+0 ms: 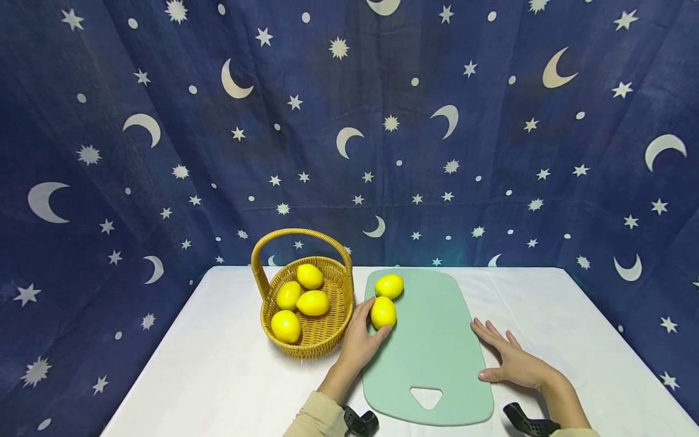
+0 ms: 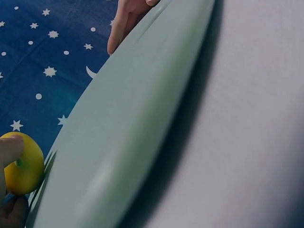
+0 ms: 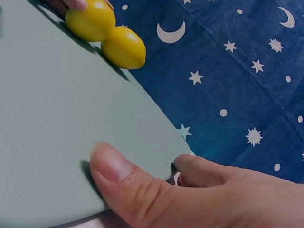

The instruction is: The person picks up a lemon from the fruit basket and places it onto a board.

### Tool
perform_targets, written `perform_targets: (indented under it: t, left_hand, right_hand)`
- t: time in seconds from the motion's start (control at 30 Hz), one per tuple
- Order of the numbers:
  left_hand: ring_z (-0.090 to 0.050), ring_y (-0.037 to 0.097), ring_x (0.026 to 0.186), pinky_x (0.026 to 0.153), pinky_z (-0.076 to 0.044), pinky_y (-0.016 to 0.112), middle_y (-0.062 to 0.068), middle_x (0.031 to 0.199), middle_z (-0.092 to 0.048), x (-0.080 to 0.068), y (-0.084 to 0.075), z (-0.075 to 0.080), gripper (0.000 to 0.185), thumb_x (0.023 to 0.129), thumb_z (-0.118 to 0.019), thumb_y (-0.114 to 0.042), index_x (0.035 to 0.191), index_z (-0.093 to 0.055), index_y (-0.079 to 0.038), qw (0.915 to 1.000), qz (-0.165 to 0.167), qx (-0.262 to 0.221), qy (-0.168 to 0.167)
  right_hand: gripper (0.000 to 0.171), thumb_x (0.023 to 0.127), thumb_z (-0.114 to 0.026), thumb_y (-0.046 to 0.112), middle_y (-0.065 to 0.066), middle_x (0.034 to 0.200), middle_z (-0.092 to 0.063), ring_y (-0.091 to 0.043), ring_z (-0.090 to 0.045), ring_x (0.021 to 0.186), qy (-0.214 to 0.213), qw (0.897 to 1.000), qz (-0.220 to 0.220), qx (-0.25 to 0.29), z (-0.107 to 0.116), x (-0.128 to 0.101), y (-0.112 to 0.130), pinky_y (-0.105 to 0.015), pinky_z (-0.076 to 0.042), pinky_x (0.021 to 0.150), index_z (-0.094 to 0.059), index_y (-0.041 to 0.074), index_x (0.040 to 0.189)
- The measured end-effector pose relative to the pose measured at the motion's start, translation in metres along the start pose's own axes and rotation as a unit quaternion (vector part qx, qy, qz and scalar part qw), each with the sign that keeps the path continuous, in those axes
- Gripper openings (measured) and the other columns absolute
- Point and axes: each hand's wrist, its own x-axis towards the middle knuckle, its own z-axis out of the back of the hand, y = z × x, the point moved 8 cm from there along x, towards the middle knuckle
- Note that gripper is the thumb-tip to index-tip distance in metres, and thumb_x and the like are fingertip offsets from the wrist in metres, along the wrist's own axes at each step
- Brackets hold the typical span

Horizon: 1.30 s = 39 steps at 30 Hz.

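On the left side of a pale green cutting board [image 1: 437, 346], my left hand [image 1: 357, 340] holds a yellow lemon [image 1: 384, 314] between thumb and fingers. A second lemon [image 1: 389, 286] lies right behind it, near the board's far left corner. The left wrist view catches the held lemon [image 2: 29, 166] at its left edge, with a fingertip on it. My right hand [image 1: 513, 361] rests at the board's right edge, fingers spread. Its thumb [image 3: 111, 166] lies over the board's top in the right wrist view, while the other fingers are along the edge.
Left of the board stands a wicker basket [image 1: 306, 352] with a tall arched handle [image 1: 302, 232]. Several lemons [image 1: 313, 303] lie in it. A white cloth [image 1: 185, 376] covers the table, and a blue curtain [image 1: 404, 176] with moons and stars hangs behind.
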Motion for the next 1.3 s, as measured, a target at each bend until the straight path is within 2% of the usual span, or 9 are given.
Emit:
perform_targets:
  t: [0.17,0.43,0.73,0.83,0.9,1.0,1.1,1.2,1.3]
  left_hand:
    - [-0.049,0.023,0.129,0.108,-0.041,0.037,0.009,0.139,-0.048,0.0,0.001,0.001,0.066,0.085,-0.071,-0.026,0.141,-0.042,-0.007,1.0,0.006,0.005,-0.004]
    - [-0.051,0.025,0.126,0.104,-0.045,0.036,0.011,0.137,-0.049,-0.002,-0.001,0.004,0.065,0.085,-0.072,-0.024,0.139,-0.043,-0.004,0.9994,-0.005,0.005,-0.033]
    - [-0.05,0.024,0.127,0.105,-0.043,0.037,0.009,0.139,-0.048,-0.003,-0.002,0.003,0.066,0.085,-0.071,-0.027,0.14,-0.042,-0.006,0.9994,0.014,0.01,-0.031]
    - [-0.05,0.025,0.127,0.105,-0.043,0.038,0.01,0.138,-0.049,-0.002,-0.007,0.004,0.066,0.084,-0.072,-0.027,0.139,-0.044,-0.005,0.999,0.008,0.015,-0.042]
    - [-0.05,0.026,0.127,0.106,-0.042,0.04,0.011,0.137,-0.049,-0.003,-0.012,0.006,0.065,0.083,-0.073,-0.026,0.138,-0.045,-0.002,0.9984,0.001,0.021,-0.053]
    - [-0.049,0.028,0.128,0.107,-0.041,0.043,0.013,0.137,-0.049,-0.002,-0.022,0.009,0.065,0.083,-0.073,-0.026,0.136,-0.047,0.0,0.9974,-0.007,0.037,-0.062]
    - [-0.048,0.03,0.128,0.105,-0.042,0.046,0.014,0.14,-0.046,-0.002,-0.032,0.012,0.065,0.082,-0.073,-0.028,0.135,-0.048,-0.001,0.9966,-0.013,0.057,-0.059]
    - [-0.045,0.031,0.13,0.104,-0.042,0.047,0.014,0.144,-0.041,-0.001,-0.044,0.021,0.062,0.082,-0.073,-0.028,0.133,-0.051,-0.002,0.9975,-0.021,0.061,-0.029]
    - [-0.046,0.03,0.13,0.103,-0.044,0.045,0.013,0.145,-0.039,0.0,-0.055,0.037,0.059,0.081,-0.074,-0.028,0.131,-0.055,-0.003,0.997,-0.041,0.05,0.042]
  right_hand:
    - [0.108,0.063,-0.081,0.038,-0.027,0.155,-0.013,-0.047,0.003,0.141,0.0,1.0,-0.002,0.0,0.0,0.001,0.001,-0.063,0.019,0.109,-0.026,0.002,0.149]
    - [0.107,0.064,-0.08,0.039,-0.027,0.155,-0.013,-0.03,0.007,0.145,0.002,1.0,0.006,0.002,-0.001,0.001,0.002,-0.063,0.019,0.109,-0.026,0.003,0.149]
    - [0.107,0.064,-0.081,0.038,-0.027,0.155,-0.013,-0.043,0.005,0.142,0.003,1.0,0.0,0.001,-0.001,0.001,-0.001,-0.063,0.02,0.109,-0.026,0.003,0.149]
    - [0.106,0.065,-0.08,0.038,-0.027,0.155,-0.013,-0.031,0.008,0.145,0.002,1.0,0.003,0.003,-0.001,0.0,-0.002,-0.063,0.02,0.109,-0.026,0.003,0.149]
    - [0.106,0.066,-0.08,0.038,-0.027,0.155,-0.013,-0.012,0.012,0.146,0.002,1.0,0.008,0.004,-0.001,-0.001,-0.001,-0.063,0.02,0.109,-0.026,0.003,0.149]
    - [0.105,0.066,-0.08,0.038,-0.028,0.155,-0.014,0.019,0.014,0.135,-0.002,1.0,0.015,0.001,0.001,-0.001,0.001,-0.064,0.02,0.109,-0.026,0.003,0.149]
    - [0.105,0.066,-0.079,0.038,-0.029,0.154,-0.013,0.031,0.011,0.124,-0.005,1.0,0.021,0.0,0.002,-0.002,0.002,-0.064,0.02,0.108,-0.026,0.001,0.149]
    - [0.105,0.066,-0.079,0.037,-0.029,0.154,-0.013,0.034,0.01,0.12,-0.005,1.0,0.024,0.003,0.002,-0.003,0.002,-0.065,0.019,0.108,-0.025,0.0,0.149]
    - [0.105,0.066,-0.079,0.037,-0.03,0.153,-0.014,0.036,0.009,0.117,-0.004,1.0,0.025,0.007,0.0,-0.003,0.002,-0.065,0.02,0.107,-0.025,0.0,0.148]
